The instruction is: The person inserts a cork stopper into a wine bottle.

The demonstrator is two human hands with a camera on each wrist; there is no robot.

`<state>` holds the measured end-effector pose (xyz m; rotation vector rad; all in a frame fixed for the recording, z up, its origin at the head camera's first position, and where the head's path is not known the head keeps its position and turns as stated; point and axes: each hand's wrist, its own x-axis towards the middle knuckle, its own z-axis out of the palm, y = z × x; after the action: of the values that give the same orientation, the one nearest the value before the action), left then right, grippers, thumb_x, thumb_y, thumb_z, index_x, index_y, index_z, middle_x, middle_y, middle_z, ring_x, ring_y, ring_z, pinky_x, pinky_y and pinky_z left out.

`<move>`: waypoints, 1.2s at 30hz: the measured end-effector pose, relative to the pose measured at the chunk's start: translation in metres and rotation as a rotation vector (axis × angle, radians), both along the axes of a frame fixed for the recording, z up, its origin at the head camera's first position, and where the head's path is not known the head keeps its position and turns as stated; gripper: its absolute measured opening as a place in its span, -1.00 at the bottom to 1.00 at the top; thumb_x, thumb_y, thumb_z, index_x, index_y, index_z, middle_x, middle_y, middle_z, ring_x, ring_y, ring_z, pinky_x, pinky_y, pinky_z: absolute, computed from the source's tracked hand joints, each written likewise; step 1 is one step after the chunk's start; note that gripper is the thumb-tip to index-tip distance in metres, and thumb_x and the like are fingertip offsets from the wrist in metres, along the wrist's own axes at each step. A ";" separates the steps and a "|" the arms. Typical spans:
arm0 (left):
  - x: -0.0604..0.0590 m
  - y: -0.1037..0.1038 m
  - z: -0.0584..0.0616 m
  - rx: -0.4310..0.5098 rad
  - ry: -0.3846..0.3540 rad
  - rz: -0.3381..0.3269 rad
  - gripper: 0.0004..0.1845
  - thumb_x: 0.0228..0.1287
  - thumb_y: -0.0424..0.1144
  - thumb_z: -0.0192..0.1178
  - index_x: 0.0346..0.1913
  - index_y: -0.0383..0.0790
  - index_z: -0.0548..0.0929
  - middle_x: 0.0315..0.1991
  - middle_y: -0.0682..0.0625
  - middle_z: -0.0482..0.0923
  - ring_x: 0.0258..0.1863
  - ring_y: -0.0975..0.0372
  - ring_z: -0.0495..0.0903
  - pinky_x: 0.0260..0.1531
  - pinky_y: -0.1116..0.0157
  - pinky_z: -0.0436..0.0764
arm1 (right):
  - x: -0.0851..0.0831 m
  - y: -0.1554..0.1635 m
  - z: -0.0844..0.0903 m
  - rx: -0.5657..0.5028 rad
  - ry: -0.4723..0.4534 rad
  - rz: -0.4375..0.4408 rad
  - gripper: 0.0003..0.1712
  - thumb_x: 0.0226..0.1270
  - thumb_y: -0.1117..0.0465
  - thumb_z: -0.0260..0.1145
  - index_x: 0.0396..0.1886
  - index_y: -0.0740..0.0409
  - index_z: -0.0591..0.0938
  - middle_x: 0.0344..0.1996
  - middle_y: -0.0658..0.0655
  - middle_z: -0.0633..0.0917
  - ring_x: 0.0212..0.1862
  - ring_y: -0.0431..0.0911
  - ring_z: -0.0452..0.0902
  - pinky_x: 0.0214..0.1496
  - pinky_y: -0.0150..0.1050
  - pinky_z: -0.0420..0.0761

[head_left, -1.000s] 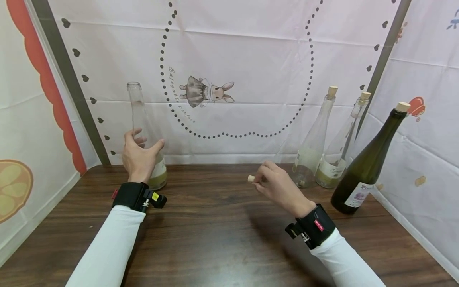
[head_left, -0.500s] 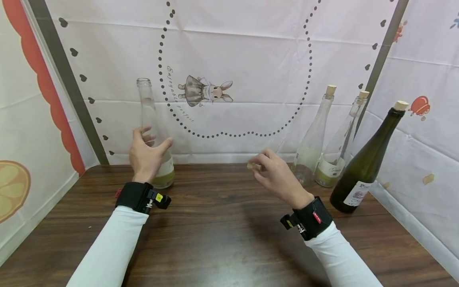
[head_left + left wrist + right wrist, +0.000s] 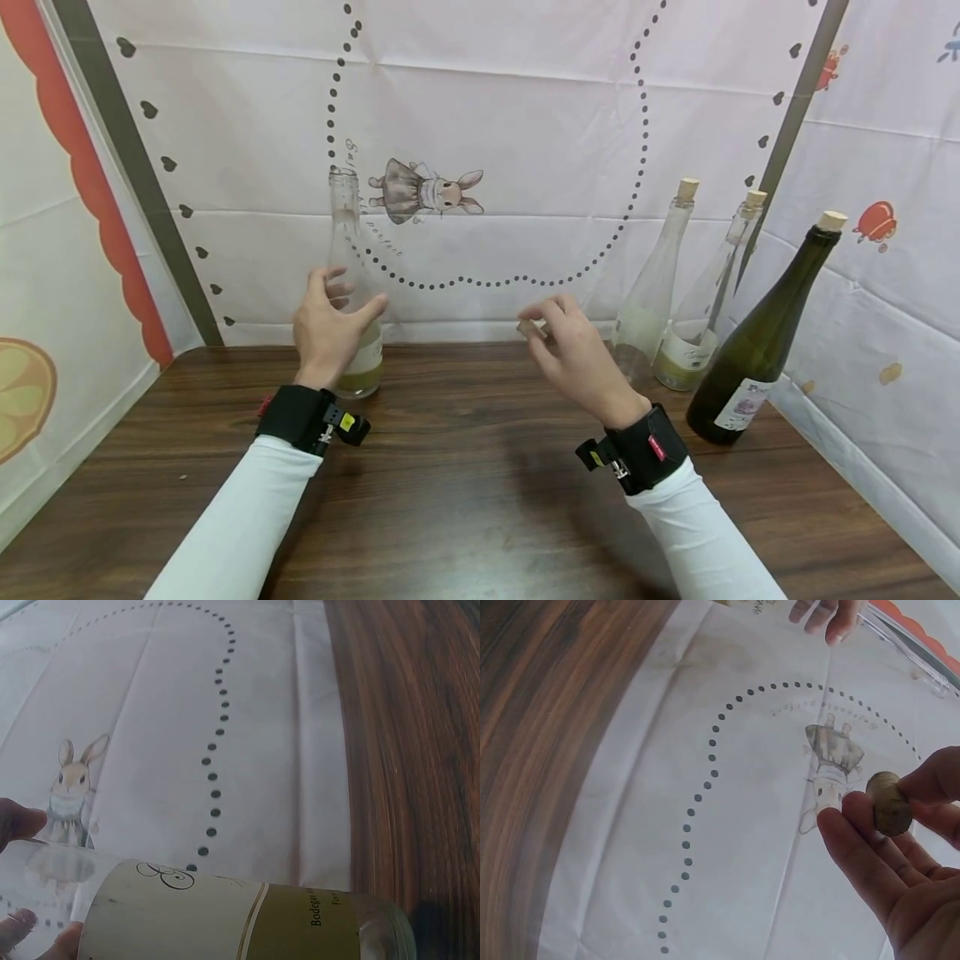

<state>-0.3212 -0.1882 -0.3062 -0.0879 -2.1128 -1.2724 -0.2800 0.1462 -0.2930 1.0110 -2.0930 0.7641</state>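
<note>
On the left of the head view, my left hand point(image 3: 330, 325) grips an uncorked clear glass bottle point(image 3: 367, 357) around its middle. The bottle is upright, its base right at the tabletop. In the left wrist view the cream and olive label point(image 3: 180, 907) fills the lower part, with fingers and thumb on the glass above it. Out to the right, my right hand point(image 3: 581, 362) is raised over the table and pinches a cork point(image 3: 889, 804) between thumb and fingers. Much of that cork is hidden by fingers in the head view.
Two corked clear bottles, one nearer the middle point(image 3: 647, 308) and one with a green-banded label point(image 3: 686, 350), stand at the right. Beside them is a corked dark green bottle point(image 3: 765, 350). A printed cloth point(image 3: 495, 167) hangs behind the brown wooden table point(image 3: 450, 483).
My left hand has moved the clear bottle to the right. My right hand has turned slightly, keeping the cork pinched, and its fingers now cover more of it.
</note>
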 end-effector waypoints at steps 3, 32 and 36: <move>0.002 0.006 0.001 -0.006 0.002 -0.025 -0.17 0.31 0.05 0.51 0.50 -0.20 0.39 0.22 -0.30 0.62 0.21 -0.18 0.58 0.15 -0.15 0.54 | 0.000 -0.002 0.002 -0.011 -0.020 -0.003 -0.82 0.50 0.48 0.29 0.03 0.35 0.60 -0.10 0.21 0.53 -0.23 -0.06 0.62 -0.15 -0.24 0.69; 0.018 0.068 -0.002 -0.192 0.054 -0.173 -0.24 0.21 0.08 0.57 0.31 -0.24 0.49 0.01 -0.26 0.73 -0.04 -0.12 0.77 -0.17 -0.07 0.74 | 0.007 -0.018 0.036 -0.182 -0.002 0.019 -0.74 0.44 0.52 0.34 0.04 0.41 0.51 -0.04 0.29 0.51 -0.11 0.01 0.70 -0.01 -0.32 0.73; 0.021 0.074 -0.003 -0.225 0.057 -0.200 -0.24 0.19 0.11 0.58 0.29 -0.22 0.50 -0.01 -0.24 0.74 -0.08 -0.09 0.78 -0.17 -0.05 0.74 | 0.009 -0.021 0.041 -0.221 0.014 0.040 -0.74 0.43 0.54 0.34 0.03 0.43 0.51 -0.04 0.30 0.50 -0.11 0.03 0.72 0.00 -0.32 0.72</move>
<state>-0.2998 -0.1139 -0.3088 -0.4375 -2.2337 -1.1220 -0.2708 0.1252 -0.2518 0.9360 -1.9316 0.9819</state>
